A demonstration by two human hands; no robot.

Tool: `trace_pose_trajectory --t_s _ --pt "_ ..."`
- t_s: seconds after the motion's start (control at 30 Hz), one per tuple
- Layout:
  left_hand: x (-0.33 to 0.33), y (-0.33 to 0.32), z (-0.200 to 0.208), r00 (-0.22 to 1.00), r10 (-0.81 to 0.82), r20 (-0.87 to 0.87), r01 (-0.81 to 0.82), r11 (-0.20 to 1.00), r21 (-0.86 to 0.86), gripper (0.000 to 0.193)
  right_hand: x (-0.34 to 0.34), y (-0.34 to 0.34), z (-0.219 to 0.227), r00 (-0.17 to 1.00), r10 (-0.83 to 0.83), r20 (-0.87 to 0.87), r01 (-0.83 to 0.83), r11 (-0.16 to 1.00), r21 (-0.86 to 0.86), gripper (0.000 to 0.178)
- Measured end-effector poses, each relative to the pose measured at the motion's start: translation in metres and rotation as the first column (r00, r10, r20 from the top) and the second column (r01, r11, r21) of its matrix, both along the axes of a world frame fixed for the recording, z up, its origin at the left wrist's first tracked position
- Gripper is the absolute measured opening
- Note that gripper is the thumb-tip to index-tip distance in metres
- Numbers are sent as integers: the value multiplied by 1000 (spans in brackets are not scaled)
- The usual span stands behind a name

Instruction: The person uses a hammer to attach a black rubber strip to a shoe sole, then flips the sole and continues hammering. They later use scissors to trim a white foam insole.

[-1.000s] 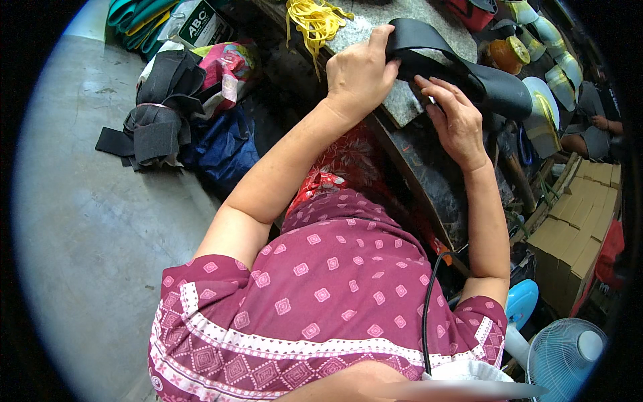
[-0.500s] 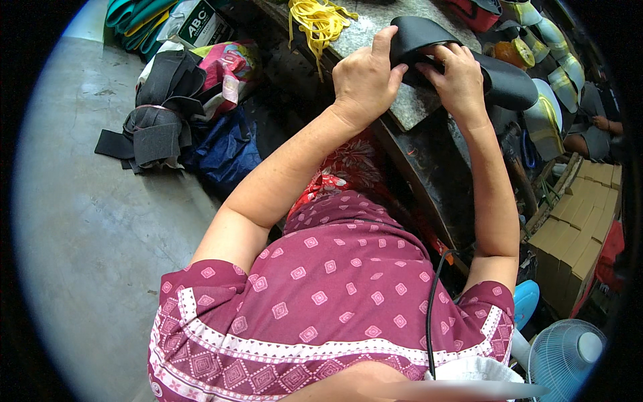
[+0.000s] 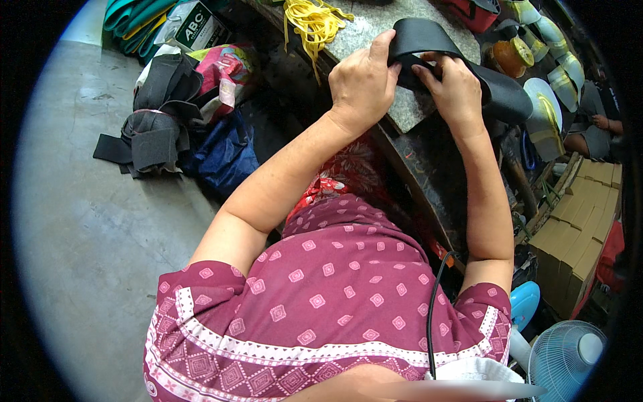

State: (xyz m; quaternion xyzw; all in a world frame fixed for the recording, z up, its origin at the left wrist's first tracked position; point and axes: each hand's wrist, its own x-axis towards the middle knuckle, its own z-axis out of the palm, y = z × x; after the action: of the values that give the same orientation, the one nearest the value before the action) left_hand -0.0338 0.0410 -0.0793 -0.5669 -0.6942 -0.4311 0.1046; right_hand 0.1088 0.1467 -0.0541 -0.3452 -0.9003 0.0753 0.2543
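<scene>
A black band is held above the near corner of a stone slab, its left part curved into a loop. The loop's left end is pinched between thumb and forefinger of the left hand. The right hand is bent narrow at the loop's opening, thumb and fingers close together; whether the band is gripped there cannot be told, as the fingertips are partly hidden. The slab's left edge is taken up by a tangle of yellow laces. Beyond the band, room is taken up by an orange jar and a red bag, while its right end is crowded by a pale curved piece. A bundle of dark strips is set on the floor, well apart to the left.
</scene>
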Motion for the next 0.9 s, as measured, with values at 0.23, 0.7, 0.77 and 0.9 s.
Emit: trace_pose_trajectory --t_s 0.23,0.7,0.77,0.9 --pt "1 2 -1 1000 4 -24 -3 1000 14 54 3 9 -8 993 87 -83 -75 988 135 21" --pt "0 0 2 999 -23 23 22 1000 21 48 1 19 2 981 192 -36 -187 875 -447 54" --pt "0 0 2 999 -24 35 24 1000 1 48 2 16 -2 943 178 -282 -315 755 -575 49" --pt "0 -1 2 998 -19 59 21 999 -42 47 3 13 -7 890 30 -455 -375 617 -692 38"
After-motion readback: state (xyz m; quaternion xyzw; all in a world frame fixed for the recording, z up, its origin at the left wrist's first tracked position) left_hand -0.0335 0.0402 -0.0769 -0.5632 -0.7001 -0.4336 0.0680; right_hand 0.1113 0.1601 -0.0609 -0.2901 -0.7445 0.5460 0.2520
